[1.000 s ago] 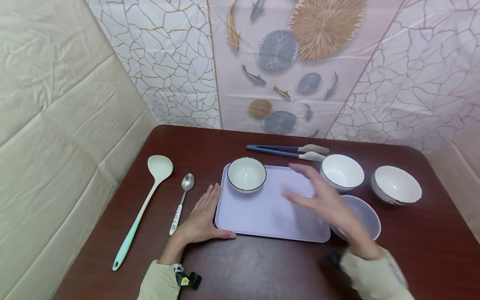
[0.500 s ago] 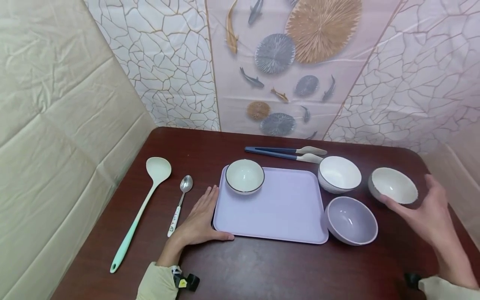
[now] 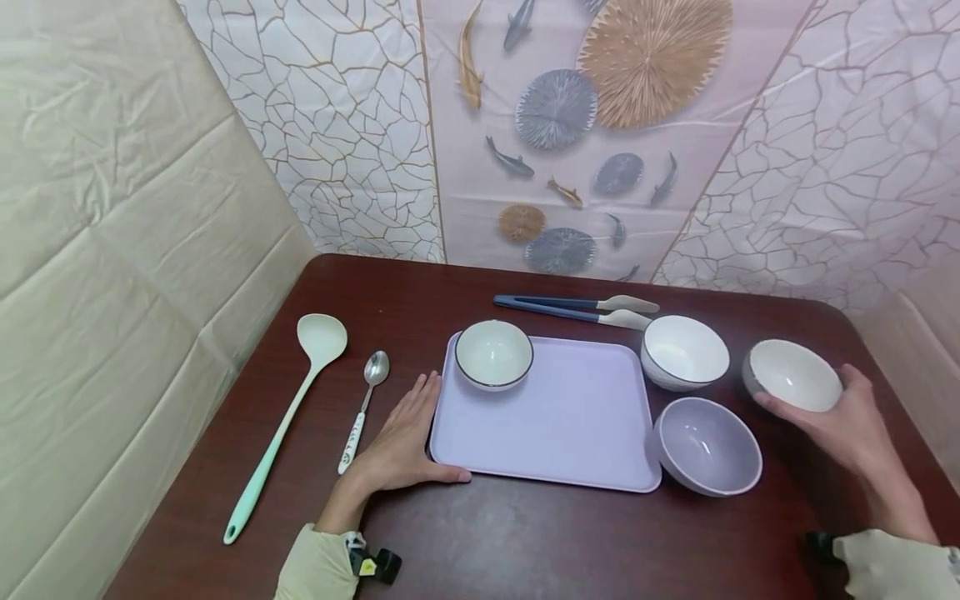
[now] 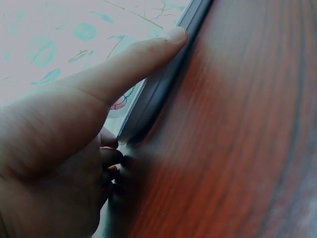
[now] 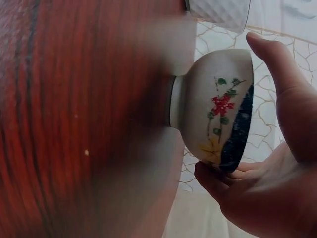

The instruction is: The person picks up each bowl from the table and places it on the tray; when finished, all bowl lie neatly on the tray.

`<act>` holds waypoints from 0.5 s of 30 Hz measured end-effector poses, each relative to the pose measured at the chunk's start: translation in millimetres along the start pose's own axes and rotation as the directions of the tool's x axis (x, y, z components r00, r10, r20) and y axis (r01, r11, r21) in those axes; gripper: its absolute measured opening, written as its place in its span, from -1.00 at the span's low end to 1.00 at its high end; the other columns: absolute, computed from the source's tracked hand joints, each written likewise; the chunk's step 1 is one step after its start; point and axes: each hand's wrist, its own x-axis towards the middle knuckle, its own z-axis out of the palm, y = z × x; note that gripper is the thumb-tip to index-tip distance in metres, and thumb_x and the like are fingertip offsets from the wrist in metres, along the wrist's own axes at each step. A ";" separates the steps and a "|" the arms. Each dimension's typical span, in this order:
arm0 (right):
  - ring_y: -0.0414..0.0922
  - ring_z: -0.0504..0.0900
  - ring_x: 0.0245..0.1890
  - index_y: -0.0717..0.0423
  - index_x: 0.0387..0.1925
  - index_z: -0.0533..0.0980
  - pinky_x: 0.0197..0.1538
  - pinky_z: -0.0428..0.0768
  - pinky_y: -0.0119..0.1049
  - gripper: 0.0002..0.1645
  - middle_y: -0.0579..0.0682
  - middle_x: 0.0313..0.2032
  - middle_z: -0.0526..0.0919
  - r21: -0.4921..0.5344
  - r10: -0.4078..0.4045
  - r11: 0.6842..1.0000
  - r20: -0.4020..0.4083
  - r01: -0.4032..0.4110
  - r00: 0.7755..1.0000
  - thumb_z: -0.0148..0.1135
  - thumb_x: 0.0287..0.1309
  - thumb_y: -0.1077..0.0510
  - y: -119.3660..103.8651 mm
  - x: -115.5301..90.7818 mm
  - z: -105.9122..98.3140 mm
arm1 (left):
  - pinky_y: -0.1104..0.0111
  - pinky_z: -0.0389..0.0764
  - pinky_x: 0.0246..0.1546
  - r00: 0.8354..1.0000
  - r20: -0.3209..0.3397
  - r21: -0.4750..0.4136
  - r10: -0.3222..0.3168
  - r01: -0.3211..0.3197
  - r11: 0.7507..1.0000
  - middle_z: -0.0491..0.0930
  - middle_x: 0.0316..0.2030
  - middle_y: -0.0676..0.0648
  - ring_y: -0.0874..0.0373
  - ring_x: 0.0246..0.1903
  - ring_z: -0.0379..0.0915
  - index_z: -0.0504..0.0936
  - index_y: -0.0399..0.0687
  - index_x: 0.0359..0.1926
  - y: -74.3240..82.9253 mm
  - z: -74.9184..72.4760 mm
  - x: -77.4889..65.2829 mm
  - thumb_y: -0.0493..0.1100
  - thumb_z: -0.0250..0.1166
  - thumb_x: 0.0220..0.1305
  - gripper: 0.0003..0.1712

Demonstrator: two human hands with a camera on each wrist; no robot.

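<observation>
On the right of the desk (image 3: 517,533), I noted the R grip (image 3: 858,429) curled round the floral bowl (image 3: 793,377), fingers against its R side, thumb near the rim; firm thumb contact unconfirmed. Span prob. suited the smooth round wall, giving opp. support. Bowl stood approx. upright, apparently on its foot. L grip (image 3: 405,446) held nothing: fingers straight along the L edge of the lilac tray (image 3: 577,417), thumb by its near edge, presumably steadying that corner. Dark-rimmed bowl (image 3: 495,356) sat far-L on the tray, prob. to save room.
</observation>
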 end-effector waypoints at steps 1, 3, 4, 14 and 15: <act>0.53 0.19 0.10 0.56 0.42 -0.26 0.10 0.22 0.39 0.40 0.70 0.27 -0.05 -0.005 -0.001 1.000 0.001 0.001 1.000 0.45 0.02 -0.14 1.3 1.2 0.7 | 0.06 -0.17 0.43 1.000 0.001 0.001 0.000 0.000 1.000 -0.24 0.53 -0.16 0.00 0.50 -0.42 -0.23 -0.22 0.54 0.0 0.0 0.1 0.47 0.49 -0.23 0.59; 0.51 0.22 0.07 0.56 0.41 -0.24 0.02 0.31 0.29 0.40 0.71 0.24 0.01 -0.019 -0.004 1.000 0.004 0.004 1.000 0.46 0.01 -0.14 3.9 3.6 1.6 | 0.07 -0.18 0.43 1.000 0.003 0.002 -0.002 0.002 1.000 -0.24 0.53 -0.16 0.00 0.50 -0.42 -0.23 -0.22 0.54 -0.1 0.1 0.4 0.47 0.49 -0.23 0.59; 0.50 0.25 0.05 0.57 0.41 -0.22 -0.04 0.39 0.17 0.39 0.70 0.21 0.06 -0.022 -0.011 1.000 0.001 0.011 1.000 0.47 0.00 -0.14 5.2 4.9 2.3 | 0.08 -0.18 0.43 1.000 0.003 0.003 -0.002 0.002 1.000 -0.24 0.53 -0.16 0.00 0.50 -0.42 -0.24 -0.22 0.54 -0.2 0.1 0.5 0.47 0.49 -0.23 0.59; 0.02 0.47 -0.28 0.51 0.29 0.23 -0.46 0.34 -0.52 0.14 0.50 -0.03 0.46 -0.009 -0.039 0.999 -0.058 0.039 0.998 0.57 -0.11 -0.11 13.2 13.0 7.1 | 0.07 -0.17 0.43 1.000 -0.002 -0.001 0.001 -0.001 1.000 -0.23 0.53 -0.16 0.01 0.50 -0.41 -0.23 -0.22 0.54 -0.2 0.7 0.8 0.49 0.48 -0.23 0.59; 0.06 0.48 -0.26 0.51 0.30 0.21 -0.45 0.33 -0.50 0.16 0.52 -0.01 0.44 -0.002 -0.028 1.000 -0.055 0.028 0.998 0.57 -0.11 -0.11 13.6 12.9 7.1 | 0.08 -0.17 0.43 1.000 -0.003 -0.001 0.003 -0.003 1.000 -0.23 0.53 -0.17 0.00 0.50 -0.41 -0.23 -0.22 0.54 -0.2 0.6 0.6 0.49 0.48 -0.23 0.59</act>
